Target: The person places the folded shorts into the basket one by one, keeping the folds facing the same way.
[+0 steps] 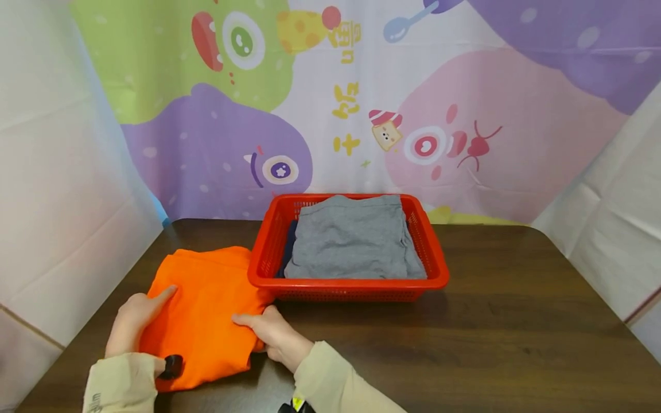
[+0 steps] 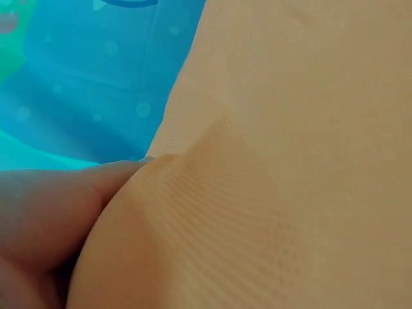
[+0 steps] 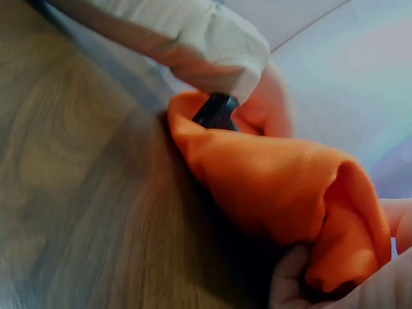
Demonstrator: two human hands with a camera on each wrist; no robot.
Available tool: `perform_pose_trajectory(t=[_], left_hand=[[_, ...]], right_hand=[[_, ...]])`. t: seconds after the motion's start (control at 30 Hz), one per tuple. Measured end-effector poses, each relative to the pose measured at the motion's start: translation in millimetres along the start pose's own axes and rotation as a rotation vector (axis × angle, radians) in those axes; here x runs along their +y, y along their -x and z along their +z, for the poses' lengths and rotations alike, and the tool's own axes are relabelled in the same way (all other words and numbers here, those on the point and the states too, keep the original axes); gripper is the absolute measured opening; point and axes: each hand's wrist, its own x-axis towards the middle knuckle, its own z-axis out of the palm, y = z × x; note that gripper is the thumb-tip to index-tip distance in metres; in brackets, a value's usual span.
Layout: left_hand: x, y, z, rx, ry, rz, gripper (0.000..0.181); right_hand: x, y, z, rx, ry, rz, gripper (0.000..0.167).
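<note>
A folded orange garment [image 1: 206,315] lies at the left of the table, its upper right side against the red basket. My left hand [image 1: 135,321] grips its left edge with the thumb on top; the fingers are hidden by the cloth. At the opposite edge my right hand [image 1: 273,332] pinches the garment, thumb above and fingers curled beneath. In the right wrist view the orange cloth [image 3: 257,180] bulges up off the table between both hands, and its folded end sits in my right fingers [image 3: 290,277]. Cloth fills most of the left wrist view.
A red plastic basket [image 1: 346,283] stands at the table's back middle. Inside is a folded grey garment [image 1: 351,241], with dark blue cloth [image 1: 289,249] showing beside it. Brown wooden tabletop [image 1: 496,327] stretches to the right. A cartoon-printed curtain [image 1: 351,172] hangs behind.
</note>
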Motion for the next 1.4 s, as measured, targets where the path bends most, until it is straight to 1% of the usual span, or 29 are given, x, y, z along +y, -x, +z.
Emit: perform_pose_trajectory(t=[0.17,0.23,0.33,0.47,0.57,0.7,0.8,0.93,1.07,1.2,1.27,1.4], left_hand=[[4.2,4.8,-5.3,0.013,0.026,-0.002,0.088],[4.5,5.0,-6.8,0.025,0.054,-0.006,0.087],[5.4,6.0,-8.6,0.024,0.147,-0.028,0.086],[7.7,9.4,-11.3,-0.013,0.294,-0.070,0.087],[10.6,12.0,-13.4,-0.023,0.333,-0.067,0.086],[16.1,16.0,-17.1,0.014,0.326,-0.044,0.080],[21.5,20.3,-21.3,0.043,0.327,-0.047,0.078],[28.7,27.7,-27.5,0.077,0.344,-0.049,0.077],[33.8,34.1,-32.0,0.122,0.340,-0.031,0.070],[37.9,39.2,-35.0,0.178,0.291,-0.002,0.062],[39.7,41.5,-36.6,0.196,0.275,0.011,0.060],[43.8,45.6,-39.0,0.221,0.282,0.019,0.062]], right_hand=[[2,-3.2,-2,-0.002,0.015,-0.018,0.038],[3,-3.6,-1,0.002,0.005,-0.032,0.037],[4,-3.6,1,-0.006,-0.040,-0.050,0.036],[7,-2.7,2,-0.034,-0.109,-0.052,0.037],[9,-2.7,3,-0.042,-0.127,-0.058,0.037],[9,-3.5,4,-0.045,-0.152,-0.063,0.036],[9,-3.4,4,-0.042,-0.156,-0.060,0.037],[6,-1.0,6,-0.044,-0.131,-0.056,0.040],[4,2.1,9,-0.069,-0.125,-0.056,0.040],[3,4.5,9,-0.097,-0.132,-0.058,0.043],[2,5.5,10,-0.112,-0.138,-0.059,0.044],[1,8.0,12,-0.148,-0.138,-0.062,0.041]])
